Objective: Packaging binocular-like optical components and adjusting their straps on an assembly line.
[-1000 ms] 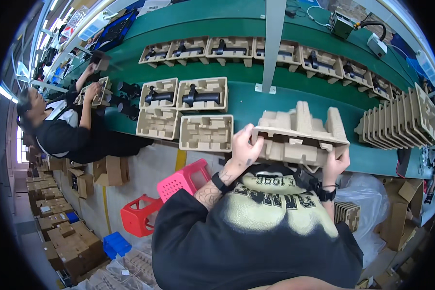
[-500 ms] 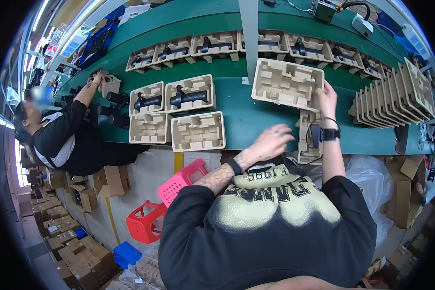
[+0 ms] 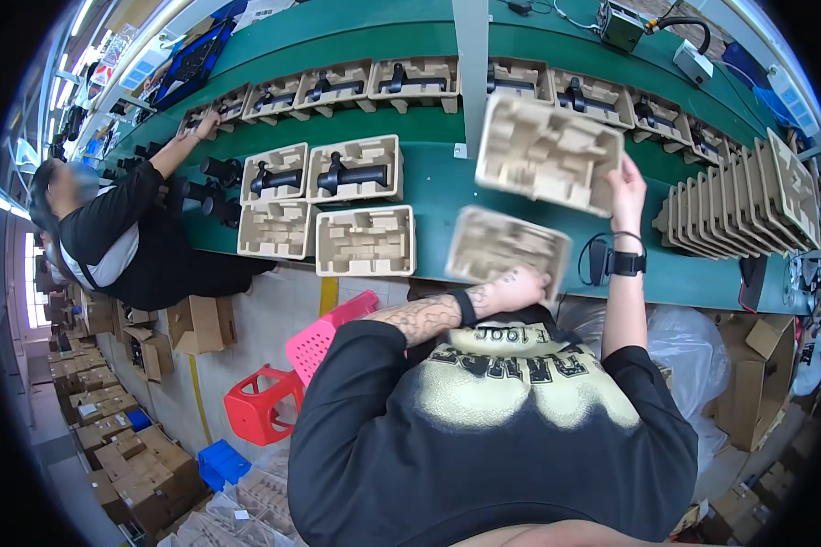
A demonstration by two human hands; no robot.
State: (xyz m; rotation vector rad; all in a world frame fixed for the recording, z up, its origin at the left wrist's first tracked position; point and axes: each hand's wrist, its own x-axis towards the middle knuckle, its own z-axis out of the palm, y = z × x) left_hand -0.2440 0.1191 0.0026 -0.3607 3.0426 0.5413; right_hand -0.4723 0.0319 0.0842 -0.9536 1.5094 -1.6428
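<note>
Over the green bench (image 3: 433, 187), I see two moulded trays handled at once. On the head view, the right hand (image 3: 626, 190) is gripping the right edge of the upper tray (image 3: 549, 146), which shows its hollows toward me in front of the grey post (image 3: 472, 82). Nearer the person, the left hand (image 3: 520, 285) touches the near right corner of the lower tray (image 3: 502, 239); both are blurred, so I cannot tell whether its fingers are closed on it.

To the left I make out two filled trays, each with a black part (image 3: 354, 175) lying in it, and just in front of them two bare trays (image 3: 365, 242). Behind runs a back row (image 3: 420, 94) of trays with dark parts. On my right a stack (image 3: 734, 205) stands on edge. At far left, a co-worker's hand (image 3: 208, 125) reaches to that row's end. On the floor I spot a pink stool (image 3: 324, 346) beside a red stool (image 3: 263, 412).
</note>
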